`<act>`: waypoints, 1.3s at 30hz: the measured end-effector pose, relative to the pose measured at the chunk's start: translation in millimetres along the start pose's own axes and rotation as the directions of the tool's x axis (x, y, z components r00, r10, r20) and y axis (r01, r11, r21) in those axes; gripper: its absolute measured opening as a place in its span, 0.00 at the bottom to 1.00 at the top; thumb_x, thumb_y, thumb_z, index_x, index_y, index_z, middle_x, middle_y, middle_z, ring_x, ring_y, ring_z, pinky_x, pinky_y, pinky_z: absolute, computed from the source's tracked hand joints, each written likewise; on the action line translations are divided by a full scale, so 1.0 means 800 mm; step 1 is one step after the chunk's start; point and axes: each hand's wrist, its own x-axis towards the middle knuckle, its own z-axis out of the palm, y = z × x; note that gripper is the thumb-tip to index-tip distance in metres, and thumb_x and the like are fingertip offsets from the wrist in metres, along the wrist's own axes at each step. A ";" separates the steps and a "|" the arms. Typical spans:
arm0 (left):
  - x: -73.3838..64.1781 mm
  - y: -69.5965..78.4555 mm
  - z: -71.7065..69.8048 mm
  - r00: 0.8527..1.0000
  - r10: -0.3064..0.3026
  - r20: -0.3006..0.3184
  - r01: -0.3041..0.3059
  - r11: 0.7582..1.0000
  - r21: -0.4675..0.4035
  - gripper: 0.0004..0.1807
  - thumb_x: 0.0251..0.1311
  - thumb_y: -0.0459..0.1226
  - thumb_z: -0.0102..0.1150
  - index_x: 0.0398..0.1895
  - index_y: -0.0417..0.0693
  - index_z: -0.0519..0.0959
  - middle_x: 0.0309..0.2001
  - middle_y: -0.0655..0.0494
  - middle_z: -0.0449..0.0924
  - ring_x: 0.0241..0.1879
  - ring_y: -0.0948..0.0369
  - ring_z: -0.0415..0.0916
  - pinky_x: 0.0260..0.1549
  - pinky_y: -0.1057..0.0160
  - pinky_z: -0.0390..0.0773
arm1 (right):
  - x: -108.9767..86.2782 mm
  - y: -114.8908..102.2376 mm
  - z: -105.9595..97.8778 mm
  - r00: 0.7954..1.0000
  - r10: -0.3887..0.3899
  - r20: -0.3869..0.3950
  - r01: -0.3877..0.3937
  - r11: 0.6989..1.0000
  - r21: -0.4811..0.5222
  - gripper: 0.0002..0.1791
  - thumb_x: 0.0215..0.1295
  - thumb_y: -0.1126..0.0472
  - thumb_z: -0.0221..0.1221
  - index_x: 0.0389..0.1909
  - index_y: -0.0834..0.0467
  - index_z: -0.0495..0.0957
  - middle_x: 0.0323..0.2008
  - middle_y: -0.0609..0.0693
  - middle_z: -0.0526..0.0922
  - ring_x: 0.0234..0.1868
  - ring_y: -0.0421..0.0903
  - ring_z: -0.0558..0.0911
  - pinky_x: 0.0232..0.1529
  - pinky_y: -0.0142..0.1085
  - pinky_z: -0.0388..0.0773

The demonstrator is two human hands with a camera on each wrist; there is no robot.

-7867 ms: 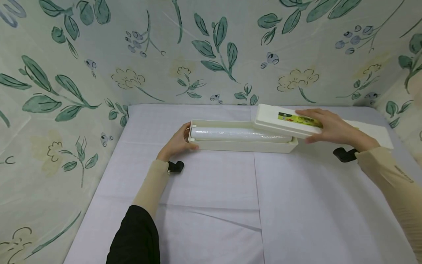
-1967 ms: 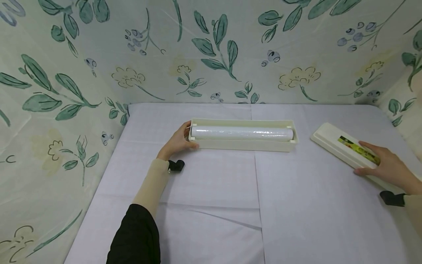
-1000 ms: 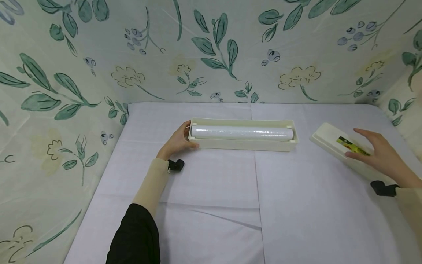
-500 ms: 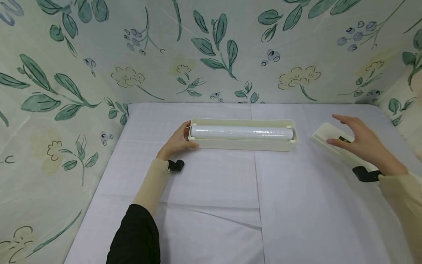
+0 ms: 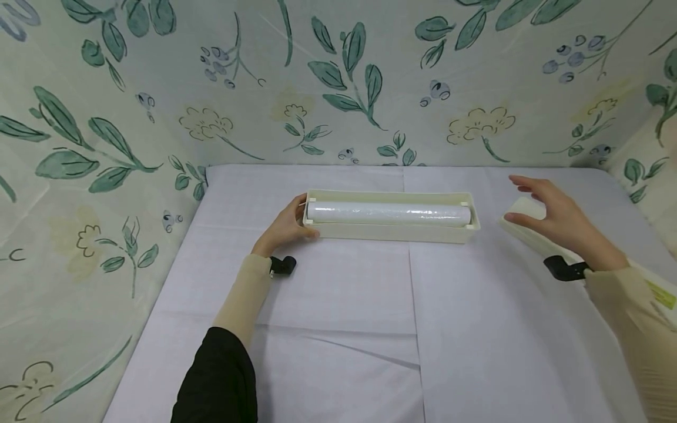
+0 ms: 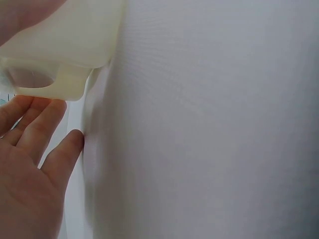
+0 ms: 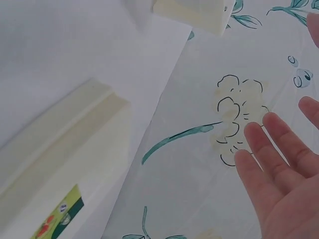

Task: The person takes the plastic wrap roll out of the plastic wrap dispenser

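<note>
A long cream plastic cling film box (image 5: 391,234), uncovered, lies across the white-clothed table. Inside it rests a shiny roll of cling film (image 5: 388,213). My left hand (image 5: 288,226) grips the box's left end, thumb at the front. In the left wrist view its fingertips (image 6: 57,105) are right at the end wall of the box (image 6: 75,35). My right hand (image 5: 563,220) hovers with fingers spread, holding nothing, between the box and its lid. Partly hidden behind that hand and sleeve lies the lid (image 5: 539,241), whose green-and-yellow label (image 7: 60,214) shows in the right wrist view.
A white cloth (image 5: 338,294) with fold creases covers the table. Leaf-patterned fabric (image 5: 349,88) hangs along the back and sides. Each wrist carries a small black camera mount, such as the one on the right (image 5: 565,269).
The right hand lifted the lid off the box, laid it down at the right and let go. It has since moved left toward the box. The left hand has stayed at the box's left end.
</note>
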 end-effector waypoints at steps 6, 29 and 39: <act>0.000 0.000 0.001 1.000 -0.013 -0.004 0.013 1.000 0.006 0.57 0.43 0.33 0.76 0.75 0.48 0.48 0.72 0.50 0.53 0.71 0.53 0.50 0.67 0.52 0.52 | 0.006 -0.009 0.004 0.999 -0.034 -0.008 0.035 0.999 0.027 0.42 0.61 0.59 0.65 0.72 0.61 0.54 0.64 0.68 0.61 0.62 0.69 0.61 0.62 0.61 0.54; -0.023 0.043 -0.001 0.999 -0.016 0.034 0.016 1.000 0.004 0.54 0.47 0.28 0.71 0.74 0.40 0.46 0.72 0.42 0.51 0.71 0.48 0.50 0.67 0.49 0.51 | 0.037 -0.044 0.033 0.963 -0.267 -0.043 0.268 0.963 0.025 0.39 0.55 0.70 0.67 0.68 0.61 0.62 0.63 0.62 0.68 0.59 0.61 0.69 0.55 0.15 0.55; -0.022 0.042 -0.001 0.999 -0.017 0.035 0.017 1.000 0.010 0.55 0.47 0.29 0.72 0.74 0.40 0.46 0.72 0.43 0.51 0.71 0.49 0.50 0.67 0.50 0.52 | 0.048 -0.058 0.046 0.966 -0.258 -0.011 0.259 0.964 0.062 0.36 0.59 0.67 0.65 0.68 0.60 0.62 0.64 0.60 0.67 0.60 0.60 0.68 0.63 0.47 0.62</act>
